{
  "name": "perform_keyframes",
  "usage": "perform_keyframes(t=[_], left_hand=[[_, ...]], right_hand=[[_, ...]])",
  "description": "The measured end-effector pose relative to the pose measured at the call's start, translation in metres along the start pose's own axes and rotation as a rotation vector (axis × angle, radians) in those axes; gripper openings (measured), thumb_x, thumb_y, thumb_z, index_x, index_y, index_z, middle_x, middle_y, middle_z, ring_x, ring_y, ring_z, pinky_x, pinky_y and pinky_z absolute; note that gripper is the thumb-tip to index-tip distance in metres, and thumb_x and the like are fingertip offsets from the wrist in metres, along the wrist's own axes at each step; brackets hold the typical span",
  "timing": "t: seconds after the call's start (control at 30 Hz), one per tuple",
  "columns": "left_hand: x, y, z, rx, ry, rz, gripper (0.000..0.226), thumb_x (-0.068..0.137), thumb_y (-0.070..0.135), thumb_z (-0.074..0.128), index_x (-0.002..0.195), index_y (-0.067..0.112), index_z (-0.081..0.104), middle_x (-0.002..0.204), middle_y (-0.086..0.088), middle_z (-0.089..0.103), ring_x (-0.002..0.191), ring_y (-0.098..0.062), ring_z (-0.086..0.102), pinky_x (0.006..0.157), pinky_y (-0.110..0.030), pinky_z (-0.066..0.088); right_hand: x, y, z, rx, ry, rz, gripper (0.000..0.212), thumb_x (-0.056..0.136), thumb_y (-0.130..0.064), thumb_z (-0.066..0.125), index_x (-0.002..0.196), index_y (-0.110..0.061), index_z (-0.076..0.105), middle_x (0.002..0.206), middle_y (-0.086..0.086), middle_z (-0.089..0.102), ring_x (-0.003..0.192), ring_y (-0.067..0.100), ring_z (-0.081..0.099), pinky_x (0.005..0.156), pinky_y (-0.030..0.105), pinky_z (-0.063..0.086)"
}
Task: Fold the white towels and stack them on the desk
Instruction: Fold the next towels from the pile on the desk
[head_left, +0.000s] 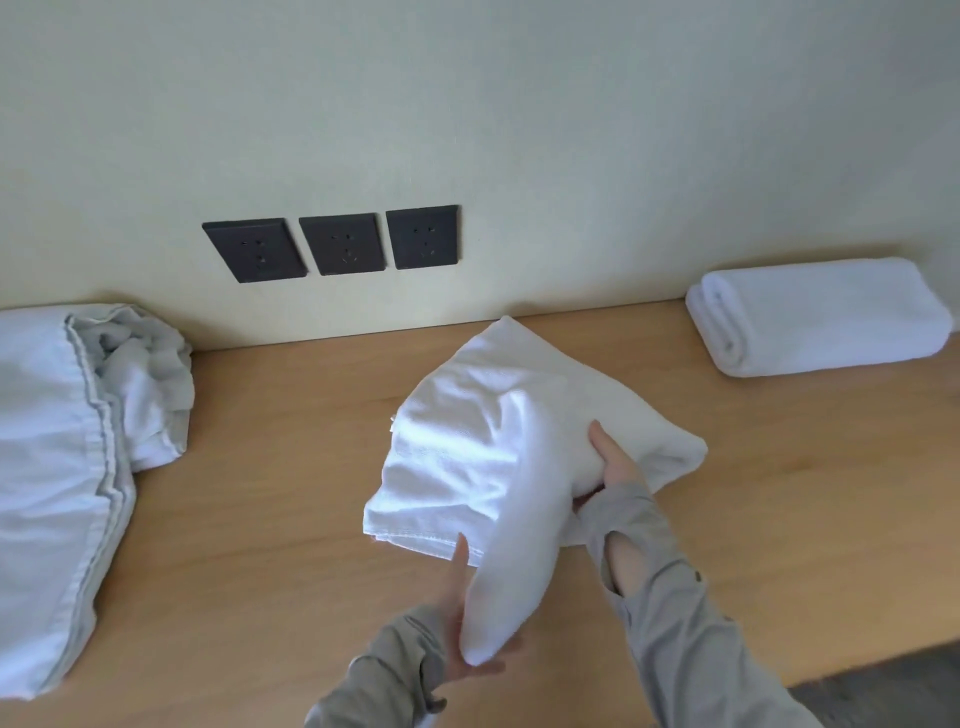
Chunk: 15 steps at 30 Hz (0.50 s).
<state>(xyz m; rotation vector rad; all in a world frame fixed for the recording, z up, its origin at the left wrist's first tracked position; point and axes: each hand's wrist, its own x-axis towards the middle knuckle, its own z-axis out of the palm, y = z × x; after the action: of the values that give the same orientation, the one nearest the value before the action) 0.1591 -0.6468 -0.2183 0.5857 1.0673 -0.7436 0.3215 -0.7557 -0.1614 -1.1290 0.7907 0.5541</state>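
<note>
While one folded towel (821, 317) sits at two o'clock, my left hand (467, 642) and right hand (615, 462) grip a second towel (467, 457) mid-fold; nine-o'clock heap (67, 441) awaits.

Centre: towel (467, 441) is white terry cloth, soft, nappy, matt, with a stitched hem on its near edge; folded towel (826, 317) at right is the same thick white terry. At left the heap of linen (52, 441) is thinner, smoother woven cloth, crumpled, off-white with a grey piped seam. The desk (285, 441) is light wood-grain, smooth with a low satin sheen; wall (467, 104) pale, matt, faintly textured; sockets (340, 243) dark matt plastic; sleeves (675, 623) thin grey stretch fabric, matt.
</note>
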Motion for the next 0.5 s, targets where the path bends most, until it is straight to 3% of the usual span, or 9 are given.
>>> perform_keyframes(t=[0.07,0.17,0.23,0.33,0.43,0.5], left_hand=[[-0.002,0.005,0.007,-0.078,-0.009,0.049,0.091,0.071,0.086,0.027,0.104,0.011,0.066,0.096,-0.009,0.074,0.093,-0.029,0.068,0.089,-0.043,0.050],[-0.008,0.020,0.001,-0.299,0.009,0.129,0.060,0.082,0.068,0.044,0.090,0.011,0.063,0.065,-0.011,0.072,0.068,-0.030,0.068,0.064,-0.039,0.056],[-0.017,0.032,-0.010,-0.417,0.082,0.161,0.040,0.088,0.051,0.054,0.087,0.011,0.062,0.058,-0.010,0.069,0.072,-0.029,0.060,0.063,-0.040,0.048],[-0.040,0.048,-0.029,-0.516,0.115,0.335,0.012,0.089,0.025,0.060,0.089,0.013,0.061,0.060,-0.007,0.070,0.066,-0.025,0.064,0.049,-0.031,0.054],[-0.081,0.075,-0.050,-0.442,0.209,0.604,0.015,0.085,0.021,0.066,0.092,0.010,0.059,0.064,-0.009,0.072,0.054,-0.021,0.070,0.042,-0.031,0.054],[-0.115,0.096,-0.060,-0.404,0.281,0.750,0.027,0.084,0.027,0.067,0.098,0.007,0.056,0.070,-0.011,0.072,0.060,-0.021,0.070,0.047,-0.030,0.054]], right_hand=[[-0.009,0.012,0.016,0.016,-0.033,0.024,0.049,0.075,-0.043,0.073,0.106,-0.007,0.062,0.108,0.013,0.067,0.091,0.030,0.065,0.073,0.039,0.054],[-0.016,0.027,0.031,0.045,-0.037,0.052,0.061,0.069,-0.048,0.075,0.111,-0.007,0.061,0.108,0.012,0.067,0.096,0.031,0.064,0.091,0.046,0.050],[-0.020,0.032,0.032,0.108,-0.048,0.055,0.055,0.067,-0.045,0.078,0.106,-0.009,0.064,0.099,0.009,0.072,0.088,0.029,0.068,0.084,0.043,0.054],[-0.023,0.033,0.024,0.244,-0.087,0.053,0.046,0.063,-0.035,0.084,0.100,-0.012,0.067,0.085,0.006,0.075,0.076,0.024,0.073,0.071,0.039,0.057],[-0.021,0.036,0.007,0.355,-0.126,0.055,0.057,0.053,-0.036,0.087,0.100,-0.010,0.066,0.093,0.010,0.074,0.089,0.029,0.070,0.079,0.047,0.056],[-0.013,0.034,-0.011,0.429,-0.119,0.056,0.056,0.066,-0.044,0.078,0.109,-0.009,0.064,0.098,0.012,0.072,0.099,0.031,0.065,0.081,0.049,0.054]])
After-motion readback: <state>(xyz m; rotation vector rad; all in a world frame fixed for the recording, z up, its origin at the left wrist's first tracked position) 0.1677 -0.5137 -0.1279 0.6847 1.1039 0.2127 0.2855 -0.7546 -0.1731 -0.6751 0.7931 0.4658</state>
